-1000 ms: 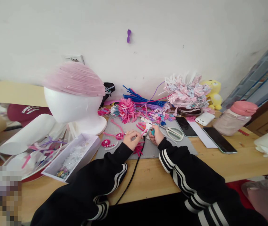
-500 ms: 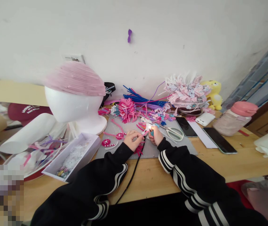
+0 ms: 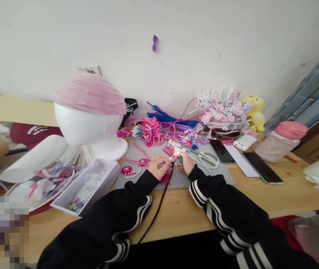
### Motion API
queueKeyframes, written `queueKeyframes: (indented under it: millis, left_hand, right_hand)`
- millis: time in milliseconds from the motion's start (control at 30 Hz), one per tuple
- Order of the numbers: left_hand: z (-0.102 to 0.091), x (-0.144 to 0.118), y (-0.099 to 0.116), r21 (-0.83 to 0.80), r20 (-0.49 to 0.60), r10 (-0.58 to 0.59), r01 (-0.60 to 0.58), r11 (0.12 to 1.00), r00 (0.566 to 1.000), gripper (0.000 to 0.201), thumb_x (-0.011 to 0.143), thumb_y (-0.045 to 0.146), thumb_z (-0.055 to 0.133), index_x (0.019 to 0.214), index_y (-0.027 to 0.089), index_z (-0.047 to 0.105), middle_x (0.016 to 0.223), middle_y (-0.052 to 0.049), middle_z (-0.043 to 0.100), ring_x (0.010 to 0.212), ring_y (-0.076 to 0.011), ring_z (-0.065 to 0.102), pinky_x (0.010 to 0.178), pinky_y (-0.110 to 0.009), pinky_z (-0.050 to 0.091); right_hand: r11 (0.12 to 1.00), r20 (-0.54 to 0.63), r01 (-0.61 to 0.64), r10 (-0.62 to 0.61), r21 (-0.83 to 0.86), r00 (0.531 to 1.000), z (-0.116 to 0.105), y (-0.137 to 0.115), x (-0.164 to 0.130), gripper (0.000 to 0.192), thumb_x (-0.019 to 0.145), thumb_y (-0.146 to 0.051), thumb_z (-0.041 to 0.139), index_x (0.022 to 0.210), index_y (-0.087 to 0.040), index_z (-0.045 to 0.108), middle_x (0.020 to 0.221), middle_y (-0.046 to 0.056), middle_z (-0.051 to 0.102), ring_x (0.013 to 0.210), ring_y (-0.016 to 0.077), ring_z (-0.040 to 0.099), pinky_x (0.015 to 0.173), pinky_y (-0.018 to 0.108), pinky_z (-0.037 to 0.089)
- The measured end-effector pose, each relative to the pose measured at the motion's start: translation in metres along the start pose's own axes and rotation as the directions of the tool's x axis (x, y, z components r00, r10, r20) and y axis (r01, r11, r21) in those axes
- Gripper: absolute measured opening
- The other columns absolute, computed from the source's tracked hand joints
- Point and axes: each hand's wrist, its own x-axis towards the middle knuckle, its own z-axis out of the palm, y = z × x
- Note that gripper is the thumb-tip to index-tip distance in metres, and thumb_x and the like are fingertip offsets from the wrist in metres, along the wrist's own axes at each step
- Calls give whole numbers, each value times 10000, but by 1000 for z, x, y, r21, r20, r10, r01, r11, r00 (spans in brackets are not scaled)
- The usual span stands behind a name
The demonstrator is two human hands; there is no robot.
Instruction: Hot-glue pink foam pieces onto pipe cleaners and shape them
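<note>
My left hand (image 3: 159, 167) pinches a pink pipe cleaner (image 3: 174, 158) whose tip points toward my right hand. In my right hand (image 3: 186, 163) is a teal lighter (image 3: 180, 160), held close to that tip; no flame shows on it. Just beyond my fingers lies a white glue gun (image 3: 178, 149), partly hidden, with a black cord (image 3: 159, 205) running toward me. Pink beaded pieces (image 3: 126, 170) rest left of my left hand on the grey mat (image 3: 221, 175). Scissors with pale handles (image 3: 208, 160) lie right of my right hand.
A white mannequin head (image 3: 89, 127) with a pink cap and a box of clear beads (image 3: 88, 186) stand at left. Behind the mat are blue pipe cleaners (image 3: 173, 118) and pink flower pieces (image 3: 152, 131). Phones (image 3: 262, 167) and a pink-lidded bottle (image 3: 279, 142) are at right.
The bright flame at the lighter half a second ago is gone. Both hands keep nearly the same place, with the lighter still by the pipe cleaner.
</note>
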Motion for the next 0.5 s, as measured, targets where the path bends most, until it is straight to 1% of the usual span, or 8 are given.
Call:
queueKeyframes:
  millis: [233, 300, 500]
  left_hand:
    - [1, 1, 0, -19, -3, 7, -7, 1000, 1000, 192, 729, 199, 477, 590, 170, 607, 642, -4, 592, 665, -121, 514, 730, -294, 339]
    - [2, 1, -1, -20, -6, 9, -10, 1000, 1000, 195, 728, 202, 479, 586, 166, 607, 635, -6, 589, 659, -122, 512, 730, -296, 337]
    - [1, 1, 0, -18, -4, -4, 4, 1000, 1000, 193, 726, 193, 478, 588, 160, 610, 634, -11, 586, 656, -123, 512, 732, -297, 335]
  right_hand:
    - [1000, -21, 12, -12, 11, 1000, 4, -4, -5, 482, 834, -398, 200, 395, -206, 258, 268, -46, 183, 238, 50, 136, 245, 186, 88]
    - [1000, -25, 27, -27, 4, 999, 4, -3, -5, 496, 834, -405, 197, 383, -207, 257, 264, -45, 179, 236, 49, 139, 248, 187, 86]
    - [991, -21, 130, -130, -22, 991, 2, 4, -2, 528, 797, -521, 254, 366, -215, 250, 264, -46, 180, 230, 49, 137, 252, 201, 88]
